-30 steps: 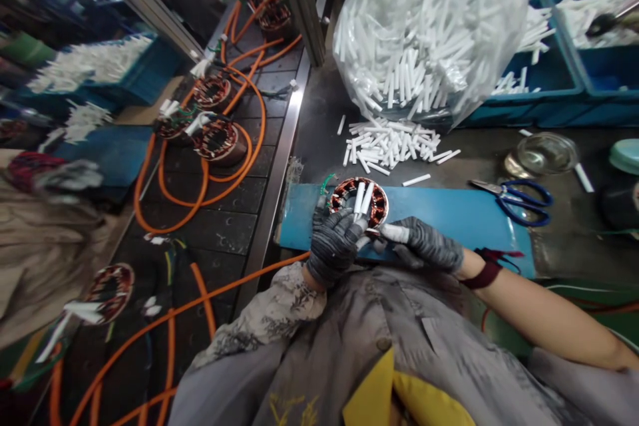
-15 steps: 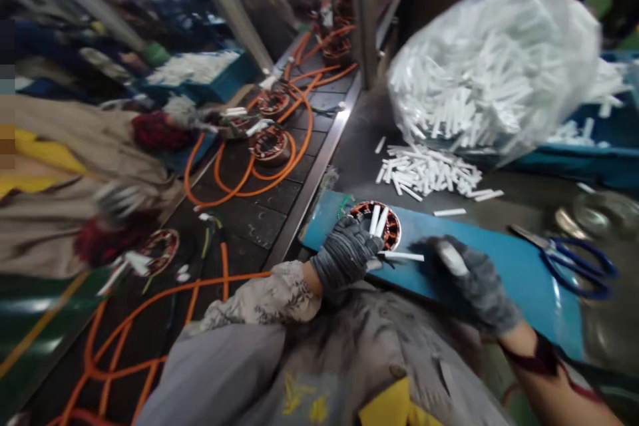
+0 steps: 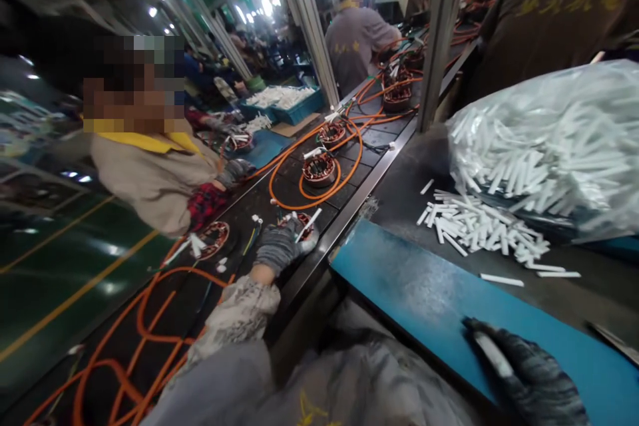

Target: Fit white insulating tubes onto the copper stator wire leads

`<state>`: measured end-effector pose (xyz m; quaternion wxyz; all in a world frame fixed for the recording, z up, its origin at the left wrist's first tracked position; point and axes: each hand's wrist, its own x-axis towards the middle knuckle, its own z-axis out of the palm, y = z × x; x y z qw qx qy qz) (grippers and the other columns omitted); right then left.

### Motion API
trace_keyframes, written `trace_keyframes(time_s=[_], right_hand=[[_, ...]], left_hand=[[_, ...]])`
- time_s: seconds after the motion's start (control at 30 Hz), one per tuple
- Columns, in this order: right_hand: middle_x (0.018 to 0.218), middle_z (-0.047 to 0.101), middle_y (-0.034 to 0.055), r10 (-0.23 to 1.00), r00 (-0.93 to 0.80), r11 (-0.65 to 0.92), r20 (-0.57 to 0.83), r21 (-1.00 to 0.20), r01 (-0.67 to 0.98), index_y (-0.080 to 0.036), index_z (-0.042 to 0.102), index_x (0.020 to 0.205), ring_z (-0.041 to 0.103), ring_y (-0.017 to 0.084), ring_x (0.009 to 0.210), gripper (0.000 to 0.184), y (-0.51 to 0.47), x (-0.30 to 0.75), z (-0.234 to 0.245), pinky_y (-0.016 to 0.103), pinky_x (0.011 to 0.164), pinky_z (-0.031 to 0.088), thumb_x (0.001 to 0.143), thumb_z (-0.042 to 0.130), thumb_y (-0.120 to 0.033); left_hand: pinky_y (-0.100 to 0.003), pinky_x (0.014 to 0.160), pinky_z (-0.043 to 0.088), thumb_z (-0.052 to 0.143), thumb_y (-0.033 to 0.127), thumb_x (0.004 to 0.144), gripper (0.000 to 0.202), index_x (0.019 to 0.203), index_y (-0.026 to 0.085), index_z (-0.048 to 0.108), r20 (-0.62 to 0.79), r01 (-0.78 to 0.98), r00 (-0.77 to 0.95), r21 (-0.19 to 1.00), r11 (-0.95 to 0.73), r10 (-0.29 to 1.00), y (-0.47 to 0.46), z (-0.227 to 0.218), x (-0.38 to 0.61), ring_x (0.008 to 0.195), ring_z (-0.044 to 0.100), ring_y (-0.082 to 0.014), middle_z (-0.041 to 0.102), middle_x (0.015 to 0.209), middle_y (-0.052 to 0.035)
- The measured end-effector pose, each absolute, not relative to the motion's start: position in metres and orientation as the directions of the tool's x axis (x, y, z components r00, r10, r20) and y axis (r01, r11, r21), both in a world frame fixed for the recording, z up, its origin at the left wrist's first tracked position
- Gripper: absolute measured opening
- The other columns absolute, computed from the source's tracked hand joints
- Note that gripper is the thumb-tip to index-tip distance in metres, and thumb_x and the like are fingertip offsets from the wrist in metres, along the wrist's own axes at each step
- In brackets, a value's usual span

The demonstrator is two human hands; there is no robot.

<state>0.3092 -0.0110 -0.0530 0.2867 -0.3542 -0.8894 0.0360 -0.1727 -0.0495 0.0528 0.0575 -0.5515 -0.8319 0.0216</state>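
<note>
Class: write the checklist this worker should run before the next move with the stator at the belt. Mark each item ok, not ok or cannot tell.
1. Left hand grips the stator: ok.
2. Stator sits flat on the belt: cannot tell.
3. White strip seated in the stator: looks not ok, it sticks out tilted.
4. Right hand off the belt, on the blue mat: ok.
5. Co-worker's hand apart from the stator: ok.
6. Pile of strips beside the mat: ok.
</note>
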Motion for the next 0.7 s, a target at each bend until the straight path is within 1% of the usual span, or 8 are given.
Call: trace_keyframes(time_s=[0.1, 0.17, 0.23, 0.33, 0.4, 0.5, 0.6, 0.7], right_hand=[[0.093, 0.082, 0.0025, 0.698, -0.552, 0.702, 0.456, -0.286, 0.652, -0.029, 0.086, 0.100, 0.079, 0.023, 0.072, 0.042, -0.010, 0.307, -0.052, 0.031, 0.064, 0.068, 0.100, 0.044, -0.029], [0.094, 0.082, 0.0022, 0.701, -0.568, 0.704, 0.432, -0.288, 0.649, -0.029, 0.086, 0.100, 0.079, 0.024, 0.071, 0.041, -0.010, 0.309, -0.051, 0.031, 0.065, 0.068, 0.100, 0.046, -0.032], [0.095, 0.082, 0.0022, 0.694, -0.590, 0.714, 0.413, -0.286, 0.639, -0.029, 0.086, 0.101, 0.080, 0.024, 0.072, 0.039, -0.010, 0.311, -0.051, 0.030, 0.066, 0.068, 0.099, 0.047, -0.033], [0.097, 0.082, 0.0021, 0.735, -0.552, 0.672, 0.394, -0.316, 0.669, -0.028, 0.086, 0.105, 0.080, 0.024, 0.074, 0.039, -0.010, 0.313, -0.055, 0.030, 0.068, 0.068, 0.100, 0.048, -0.035], [0.099, 0.082, 0.0015, 0.754, -0.526, 0.652, 0.393, -0.349, 0.673, -0.028, 0.085, 0.106, 0.080, 0.023, 0.078, 0.040, -0.011, 0.313, -0.059, 0.030, 0.070, 0.068, 0.100, 0.046, -0.036], [0.098, 0.083, 0.0012, 0.752, -0.515, 0.655, 0.411, -0.383, 0.652, -0.029, 0.085, 0.105, 0.080, 0.022, 0.078, 0.040, -0.012, 0.313, -0.065, 0.029, 0.072, 0.067, 0.100, 0.046, -0.036], [0.101, 0.082, 0.0015, 0.784, -0.477, 0.618, 0.397, -0.434, 0.655, -0.031, 0.085, 0.105, 0.080, 0.022, 0.082, 0.037, -0.015, 0.311, -0.071, 0.030, 0.076, 0.067, 0.099, 0.049, -0.037], [0.103, 0.082, 0.0023, 0.852, -0.409, 0.524, 0.328, -0.515, 0.678, -0.032, 0.085, 0.106, 0.080, 0.023, 0.088, 0.035, -0.017, 0.308, -0.074, 0.032, 0.080, 0.066, 0.098, 0.052, -0.041]], left_hand=[[-0.056, 0.101, 0.049, 0.063, 0.047, 0.094, 0.051, 0.130, 0.012, 0.066, -0.012, 0.777, -0.602, -0.241, 0.582, 0.798, -0.051, 0.055, -0.183, 0.102, 0.074, -0.0397, 0.078, 0.106, -0.0212], [-0.061, 0.106, 0.044, 0.061, 0.037, 0.095, 0.054, 0.141, 0.011, 0.060, 0.031, 0.717, -0.656, -0.285, 0.636, 0.754, -0.043, 0.061, -0.182, 0.121, 0.066, -0.0435, 0.071, 0.129, -0.0273], [-0.063, 0.112, 0.039, 0.058, 0.035, 0.096, 0.057, 0.147, 0.009, 0.055, 0.125, 0.779, -0.577, -0.213, 0.590, 0.807, -0.024, 0.067, -0.178, 0.137, 0.055, -0.0444, 0.058, 0.148, -0.0286], [-0.053, 0.124, 0.030, 0.054, 0.041, 0.101, 0.057, 0.151, 0.014, 0.050, 0.160, 0.899, -0.417, -0.076, 0.432, 0.895, 0.023, 0.070, -0.176, 0.150, 0.043, -0.0347, 0.049, 0.161, -0.0188], [-0.051, 0.124, 0.030, 0.058, 0.044, 0.099, 0.058, 0.148, 0.013, 0.053, 0.136, 0.908, -0.411, -0.023, 0.418, 0.901, 0.060, 0.066, -0.179, 0.147, 0.046, -0.0329, 0.057, 0.154, -0.0182], [-0.051, 0.120, 0.037, 0.069, 0.052, 0.091, 0.063, 0.139, 0.011, 0.061, 0.095, 0.889, -0.457, 0.073, 0.452, 0.884, 0.103, 0.059, -0.185, 0.136, 0.057, -0.0361, 0.069, 0.136, -0.0206], [-0.050, 0.114, 0.044, 0.077, 0.058, 0.081, 0.069, 0.132, 0.012, 0.066, 0.045, 0.863, -0.489, 0.175, 0.475, 0.871, 0.121, 0.058, -0.186, 0.127, 0.064, -0.0390, 0.073, 0.127, -0.0206], [-0.048, 0.107, 0.051, 0.079, 0.057, 0.078, 0.067, 0.129, 0.014, 0.069, 0.007, 0.840, -0.479, 0.296, 0.455, 0.878, 0.115, 0.065, -0.184, 0.118, 0.069, -0.0385, 0.077, 0.121, -0.0178]])
